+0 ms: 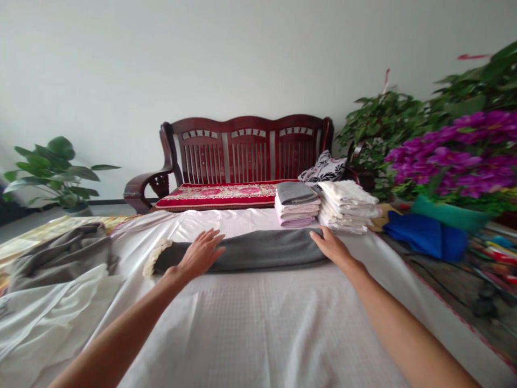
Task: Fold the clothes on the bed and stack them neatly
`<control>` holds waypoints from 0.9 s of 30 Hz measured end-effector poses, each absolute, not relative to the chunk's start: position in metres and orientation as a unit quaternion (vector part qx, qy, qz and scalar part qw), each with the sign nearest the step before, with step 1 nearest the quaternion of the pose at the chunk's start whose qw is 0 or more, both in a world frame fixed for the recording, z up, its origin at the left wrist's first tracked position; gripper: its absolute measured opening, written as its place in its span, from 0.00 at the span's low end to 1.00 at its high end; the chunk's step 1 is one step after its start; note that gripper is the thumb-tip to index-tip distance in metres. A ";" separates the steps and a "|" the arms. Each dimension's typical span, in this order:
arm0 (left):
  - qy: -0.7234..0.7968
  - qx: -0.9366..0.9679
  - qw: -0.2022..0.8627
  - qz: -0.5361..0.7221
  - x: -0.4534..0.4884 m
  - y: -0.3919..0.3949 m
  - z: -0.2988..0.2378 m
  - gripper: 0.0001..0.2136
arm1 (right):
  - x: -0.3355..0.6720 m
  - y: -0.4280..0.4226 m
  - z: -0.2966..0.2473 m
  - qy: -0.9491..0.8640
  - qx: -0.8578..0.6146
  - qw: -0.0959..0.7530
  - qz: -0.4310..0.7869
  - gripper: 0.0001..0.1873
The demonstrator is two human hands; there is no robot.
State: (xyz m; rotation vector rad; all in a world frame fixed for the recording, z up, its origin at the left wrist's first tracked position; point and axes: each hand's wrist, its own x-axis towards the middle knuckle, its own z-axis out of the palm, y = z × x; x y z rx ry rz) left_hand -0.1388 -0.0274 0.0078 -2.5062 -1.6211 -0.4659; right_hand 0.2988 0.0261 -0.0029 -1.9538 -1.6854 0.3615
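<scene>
A long grey cloth (258, 250), folded into a narrow band with a cream fringed end at its left, lies across a table covered by a white sheet (262, 323). My left hand (201, 253) rests flat on the band's left part, fingers spread. My right hand (332, 245) lies at the band's right end, fingers stretched out onto it. Just beyond the band stand two stacks of folded cloths: a grey and pink stack (297, 205) and a taller white stack (348, 206).
Loose grey cloth (60, 253) and white cloth (44, 312) are piled at the left. A dark wooden bench (238, 156) with a red cushion stands behind the table. Potted plants and purple flowers (456, 156) fill the right, with a blue cloth (426, 234) below them.
</scene>
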 end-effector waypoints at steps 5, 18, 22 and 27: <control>-0.471 -0.863 0.015 -0.181 -0.065 -0.036 -0.012 0.25 | 0.290 0.009 -0.004 -0.611 -0.754 0.222 0.090 0.33; -0.484 -0.857 -0.059 -0.165 -0.038 -0.036 -0.018 0.22 | 0.223 -0.020 0.006 -0.751 -0.610 0.180 -0.178 0.29; -0.494 -0.854 -0.009 -0.166 -0.025 -0.037 -0.023 0.22 | 0.193 -0.018 -0.007 -0.813 -0.556 0.130 -0.114 0.31; -0.488 -0.862 0.017 -0.139 -0.049 -0.050 -0.026 0.25 | 0.220 -0.006 -0.022 -0.799 -0.589 0.085 -0.081 0.33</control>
